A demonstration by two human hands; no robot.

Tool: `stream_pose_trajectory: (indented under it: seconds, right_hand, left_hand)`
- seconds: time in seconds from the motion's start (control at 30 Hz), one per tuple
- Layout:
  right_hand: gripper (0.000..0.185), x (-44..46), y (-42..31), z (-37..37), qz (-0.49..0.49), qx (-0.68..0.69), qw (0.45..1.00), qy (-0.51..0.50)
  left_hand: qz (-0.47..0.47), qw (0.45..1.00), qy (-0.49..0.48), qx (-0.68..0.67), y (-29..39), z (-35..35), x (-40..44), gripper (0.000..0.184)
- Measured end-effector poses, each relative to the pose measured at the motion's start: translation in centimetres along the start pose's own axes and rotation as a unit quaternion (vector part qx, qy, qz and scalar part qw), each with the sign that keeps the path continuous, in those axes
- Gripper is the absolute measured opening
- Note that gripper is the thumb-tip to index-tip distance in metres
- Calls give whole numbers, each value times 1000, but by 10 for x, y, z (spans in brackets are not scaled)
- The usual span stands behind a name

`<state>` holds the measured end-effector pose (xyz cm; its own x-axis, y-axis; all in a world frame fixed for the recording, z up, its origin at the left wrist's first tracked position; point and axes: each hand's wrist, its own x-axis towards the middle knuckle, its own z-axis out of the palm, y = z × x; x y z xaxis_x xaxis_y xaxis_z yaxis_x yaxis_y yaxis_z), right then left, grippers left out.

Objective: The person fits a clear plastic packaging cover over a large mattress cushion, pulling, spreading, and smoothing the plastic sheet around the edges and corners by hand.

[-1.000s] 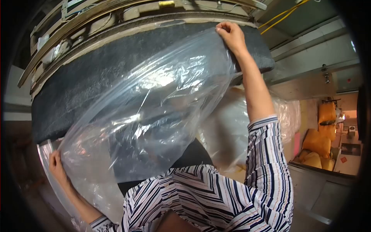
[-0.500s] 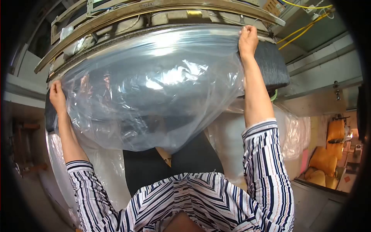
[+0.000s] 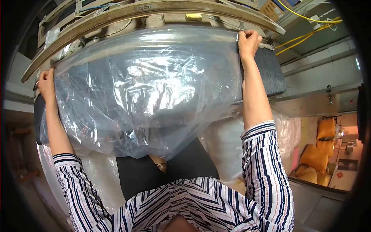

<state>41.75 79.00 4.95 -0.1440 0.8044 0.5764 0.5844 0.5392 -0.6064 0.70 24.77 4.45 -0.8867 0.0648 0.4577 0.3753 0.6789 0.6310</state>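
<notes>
A clear plastic sheet (image 3: 154, 85) is stretched between my two hands over a dark padded surface (image 3: 264, 73). My left hand (image 3: 46, 85) pinches the sheet's far left corner. At the far right corner, my right hand (image 3: 249, 44) grips the sheet between thumb and fingers. The sheet's far edge runs nearly straight between the hands, along the back of the dark surface. Its near part hangs loose and wrinkled, with bright reflections, down over my thighs.
Behind the dark surface runs a long wooden rail (image 3: 154, 8) with a yellow piece (image 3: 193, 17) beside it. Yellow cables (image 3: 309, 35) hang at the upper right. More plastic (image 3: 222, 147) lies below the surface. Orange sacks (image 3: 315, 156) stand at the far right.
My left hand has risen from the lower left to the far left edge, carrying its corner of the sheet. My right hand has shifted slightly right and down. The sheet is now spread wider.
</notes>
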Motion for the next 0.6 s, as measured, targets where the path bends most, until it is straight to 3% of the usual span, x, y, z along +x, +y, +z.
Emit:
stream_pose_trajectory:
  seconds: [0.13, 0.17, 0.23, 0.3, 0.37, 0.47, 0.5, 0.57, 0.6]
  right_hand:
    - [35, 7, 12, 4, 20, -10, 1000, -3]
    - [35, 6, 7, 1, 20, -12, 1000, 0]
    - [33, 7, 4, -3, 46, 11, 999, 5]
    - [31, 9, 7, -6, 51, 48, 998, 0]
    - [32, 7, 2, -9, 58, 46, 997, -4]
    - [38, 9, 1, -8, 74, 35, 997, -4]
    - [41, 11, 2, -7, 73, 21, 997, -5]
    - [48, 10, 1, -6, 78, -36, 996, -12]
    - [46, 5, -7, -13, 89, -87, 990, -64]
  left_hand:
    - [35, 998, 9, 46, -46, 7, 21, 28]
    - [-18, 997, -12, -80, -54, 6, 25, 25]
    - [-125, 937, -53, -321, -68, -3, 30, 20]
    - [-181, 902, 9, -393, -80, -9, 32, 14]
    - [-178, 911, 20, -371, -68, -14, 26, 20]
    - [-90, 981, -23, -170, -97, -10, 41, 31]
    - [-15, 998, -62, -16, -98, -12, 45, 41]
    - [0, 983, -93, 161, -50, -7, 17, 41]
    - [120, 988, -85, 41, -51, -9, 1, 39]
